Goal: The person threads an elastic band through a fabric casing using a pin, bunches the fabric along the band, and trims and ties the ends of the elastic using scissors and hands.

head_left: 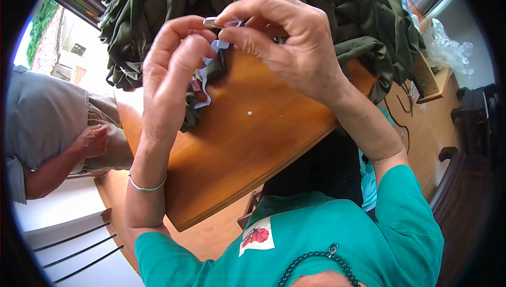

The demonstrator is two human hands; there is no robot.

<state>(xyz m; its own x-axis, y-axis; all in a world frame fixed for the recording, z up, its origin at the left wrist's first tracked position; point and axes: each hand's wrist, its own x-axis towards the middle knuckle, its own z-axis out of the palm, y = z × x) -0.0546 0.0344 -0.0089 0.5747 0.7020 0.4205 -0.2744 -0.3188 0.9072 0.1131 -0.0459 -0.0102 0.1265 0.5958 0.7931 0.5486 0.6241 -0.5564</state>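
Observation:
Raised over the table, my left hand point(176, 68) is closed, its fingertips curled at a small pale, flat piece point(210, 22). My right hand point(295, 39) pinches that piece from the other side between thumb and forefinger. A thin, see-through purplish strip point(233, 23) shows at the right fingertips. Beside my left thumb a light blue ribbon point(204, 95) hangs down towards the table. What exactly sits inside the left fingers is hidden. Just behind both hands lies a big heap of dark green cloth point(363, 2).
The wooden table point(253, 145) carries a tiny white scrap point(250, 113). A small pinkish item point(195, 85) lies by the ribbon. At the left stands another person point(50, 118), one hand held low. Clear plastic wrap point(448, 47) is at the right.

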